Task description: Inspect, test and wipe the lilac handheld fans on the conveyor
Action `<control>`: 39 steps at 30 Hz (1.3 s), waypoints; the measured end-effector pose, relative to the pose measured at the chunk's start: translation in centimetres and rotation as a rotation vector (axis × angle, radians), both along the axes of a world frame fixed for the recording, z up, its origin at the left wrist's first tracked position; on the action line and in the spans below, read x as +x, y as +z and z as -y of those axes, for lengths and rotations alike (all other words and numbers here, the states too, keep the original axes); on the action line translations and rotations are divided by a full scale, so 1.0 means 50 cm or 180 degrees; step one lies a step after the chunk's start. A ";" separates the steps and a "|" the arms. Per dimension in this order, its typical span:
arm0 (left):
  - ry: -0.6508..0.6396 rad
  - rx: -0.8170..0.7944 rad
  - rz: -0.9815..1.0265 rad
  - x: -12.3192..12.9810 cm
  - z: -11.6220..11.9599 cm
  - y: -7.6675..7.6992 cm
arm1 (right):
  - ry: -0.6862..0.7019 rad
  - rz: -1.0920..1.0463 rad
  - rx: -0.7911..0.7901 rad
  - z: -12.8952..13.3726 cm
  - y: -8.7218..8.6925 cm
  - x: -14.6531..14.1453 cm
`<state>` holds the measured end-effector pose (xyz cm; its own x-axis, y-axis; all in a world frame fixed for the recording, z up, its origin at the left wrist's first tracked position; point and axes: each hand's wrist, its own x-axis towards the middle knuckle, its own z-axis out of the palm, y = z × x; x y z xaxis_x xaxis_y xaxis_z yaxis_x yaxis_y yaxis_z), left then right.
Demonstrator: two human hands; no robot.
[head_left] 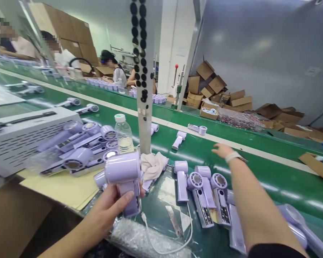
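Note:
My left hand [114, 206] is wrapped round the handle of a lilac handheld fan [122, 168], its round head up. My right hand [223, 150], a pale band on its wrist, reaches over the green belt with fingers stretched out and nothing in them. Beyond that hand, a lilac fan [196, 129] lies on the belt, and another fan [179, 139] is to its left. Below my right forearm, a row of fans [201, 200] rests along the near edge, some showing bare circuit boards. A white cable [167, 252] curls between the row and my left hand.
More fans [80, 157] are piled at left by a grey vented box [13, 136]. A plastic bottle [123, 134], a cloth [154, 165] and a metal post [145, 125] stand or lie at the near edge. Co-workers [115, 71] sit across the belt. Cartons [218, 84] are heaped behind.

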<state>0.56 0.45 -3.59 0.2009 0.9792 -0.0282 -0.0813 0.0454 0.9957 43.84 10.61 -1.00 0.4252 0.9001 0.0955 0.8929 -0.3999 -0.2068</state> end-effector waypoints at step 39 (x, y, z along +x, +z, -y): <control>-0.0748 -0.0342 0.2556 0.100 -0.033 -0.026 | 0.1300 -0.4545 0.0270 0.392 -0.115 -0.549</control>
<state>5.58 2.10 -4.87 0.3979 0.9096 0.1197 -0.7394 0.2407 0.6287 16.38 -8.99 -6.76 -0.0716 0.9905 -0.1175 -0.0346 -0.1202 -0.9921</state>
